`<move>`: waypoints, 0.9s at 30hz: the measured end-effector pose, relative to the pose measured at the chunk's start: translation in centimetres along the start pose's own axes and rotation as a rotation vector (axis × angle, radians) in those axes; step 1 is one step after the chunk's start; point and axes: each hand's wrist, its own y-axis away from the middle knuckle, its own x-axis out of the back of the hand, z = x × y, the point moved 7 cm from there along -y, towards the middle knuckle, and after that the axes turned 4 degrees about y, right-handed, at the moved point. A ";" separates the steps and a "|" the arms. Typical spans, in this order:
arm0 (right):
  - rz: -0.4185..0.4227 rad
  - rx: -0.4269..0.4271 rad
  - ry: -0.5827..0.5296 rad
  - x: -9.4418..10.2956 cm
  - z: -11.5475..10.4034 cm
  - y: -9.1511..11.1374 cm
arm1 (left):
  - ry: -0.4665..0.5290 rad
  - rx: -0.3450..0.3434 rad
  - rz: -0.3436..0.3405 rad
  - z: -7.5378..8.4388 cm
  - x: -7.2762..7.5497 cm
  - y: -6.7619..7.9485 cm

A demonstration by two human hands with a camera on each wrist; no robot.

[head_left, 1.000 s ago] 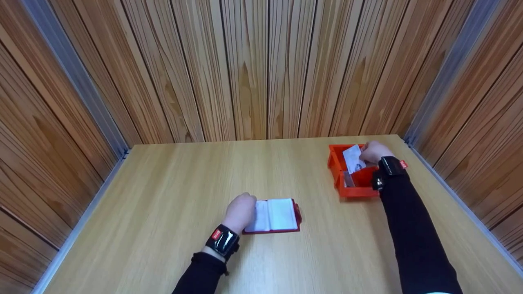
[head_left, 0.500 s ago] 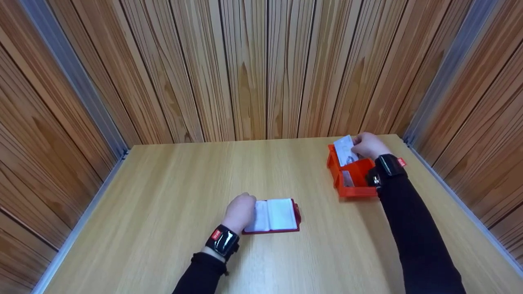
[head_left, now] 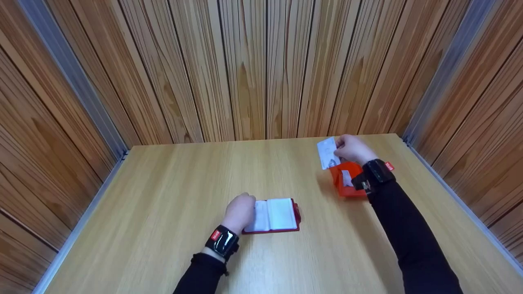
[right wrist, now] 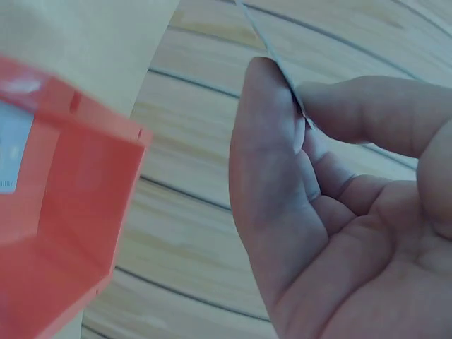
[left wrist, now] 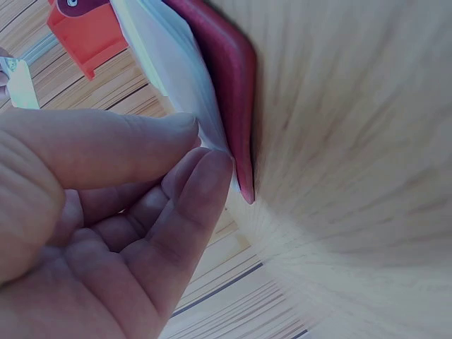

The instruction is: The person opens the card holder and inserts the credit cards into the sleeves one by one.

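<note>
On the table lies a card holder (head_left: 282, 214) with a dark red cover (left wrist: 236, 78), spread open at its clear-white sleeves (left wrist: 173, 60). My left hand (head_left: 240, 210) is at its left side, thumb and index finger pinching the edge of a sleeve. Over the far left of the orange bin, my right hand (head_left: 353, 149) holds up a white card (head_left: 327, 153) between thumb and index finger. Seen edge-on in the right wrist view, the card (right wrist: 263, 39) is thin. Part of the bin is hidden behind my right hand and wrist.
The orange bin (head_left: 352, 194) stands toward the back right of the table (head_left: 179, 183), and another card (head_left: 346, 178) lies inside it. Wood-panelled walls (head_left: 253, 73) enclose the table at the back and both sides.
My right hand has lifted the white card up out of the bin and carried it left, past the bin's left edge. My left hand and the card holder have stayed in place.
</note>
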 end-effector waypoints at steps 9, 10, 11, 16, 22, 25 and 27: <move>-0.057 0.005 -0.107 -2.5 -1.6 0.2 | 0.013 0.012 -0.020 -0.3 -0.2 -0.1; -0.061 0.004 -0.117 -2.7 -1.8 0.2 | 0.014 0.016 -0.026 -0.3 -0.2 -0.2; -0.061 0.003 -0.122 -3.0 -1.9 0.2 | 0.016 0.019 -0.029 -0.3 -0.2 -0.2; -0.057 0.004 -0.124 -4.3 -2.4 0.2 | 0.033 0.033 -0.043 -0.5 -0.3 -0.2; -0.076 0.013 -0.123 -5.9 -2.8 0.4 | 0.030 0.034 -0.045 -0.7 -0.5 -0.3; -0.086 0.013 -0.125 -6.6 -2.9 0.4 | 0.031 0.031 -0.048 -0.7 -0.5 -0.3; -0.097 0.015 -0.133 -7.1 -3.0 0.4 | 0.035 0.028 -0.047 -0.7 -0.3 -0.3</move>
